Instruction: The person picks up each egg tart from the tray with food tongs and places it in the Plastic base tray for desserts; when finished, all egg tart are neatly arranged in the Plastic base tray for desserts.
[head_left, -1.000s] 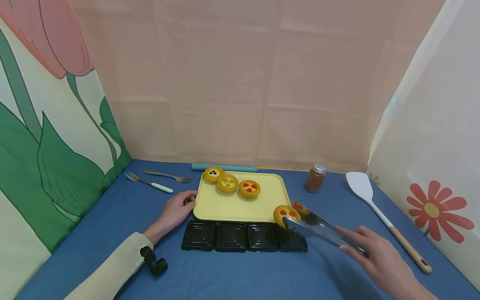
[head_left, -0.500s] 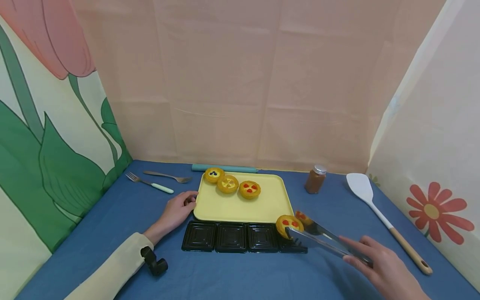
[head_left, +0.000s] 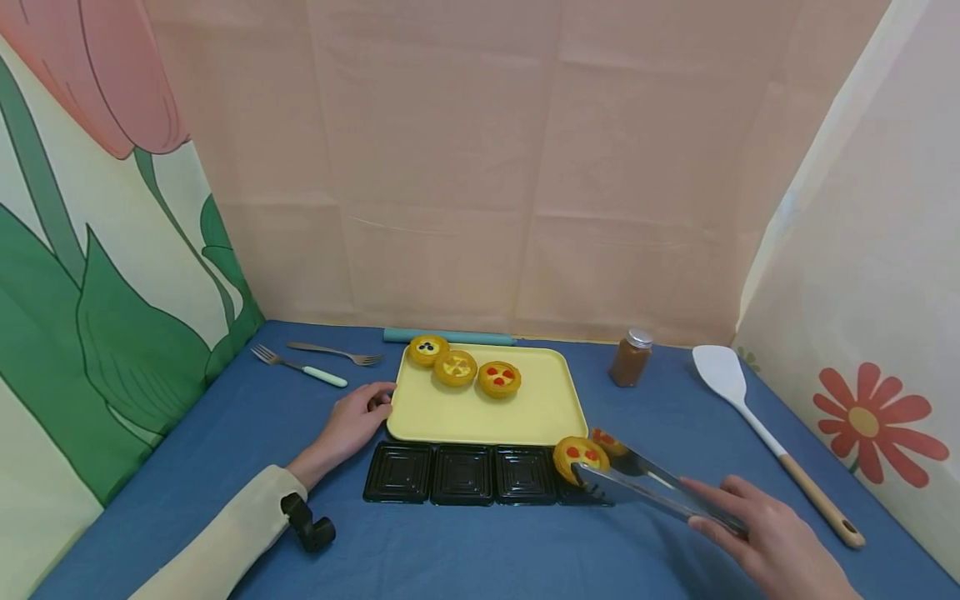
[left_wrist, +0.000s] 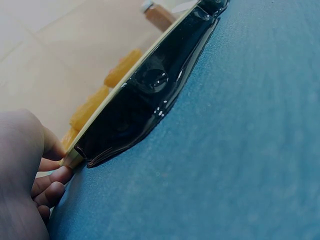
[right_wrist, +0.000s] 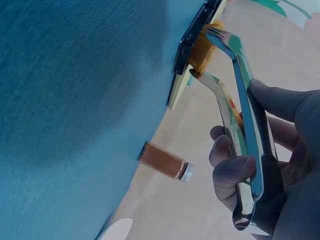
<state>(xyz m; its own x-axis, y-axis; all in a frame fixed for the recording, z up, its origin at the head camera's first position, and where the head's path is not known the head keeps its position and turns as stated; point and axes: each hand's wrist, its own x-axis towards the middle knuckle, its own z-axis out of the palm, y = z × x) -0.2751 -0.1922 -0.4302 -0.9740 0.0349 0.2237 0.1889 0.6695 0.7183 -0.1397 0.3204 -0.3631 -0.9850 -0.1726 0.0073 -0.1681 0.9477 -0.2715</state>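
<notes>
The red-dotted tart [head_left: 578, 454] is held between the tips of the tongs [head_left: 637, 495], at the rightmost compartment of the black tray [head_left: 461, 475] — whether it touches the bottom I cannot tell. From the left, two forks [head_left: 324, 375] lie on the desk [head_left: 450, 550]. Next, the left hand [head_left: 356, 421] pinches the left edge of the yellow tray [head_left: 465, 421], which carries three other tarts [head_left: 455, 367] towards its far side. The black tray lies along its near side. Right of these stands a brown jar [head_left: 631, 360]; the right hand [head_left: 780, 533] grips the tongs — fingers and thumb curled round them — and a white spatula [head_left: 763, 432] lies rightmost.
</notes>
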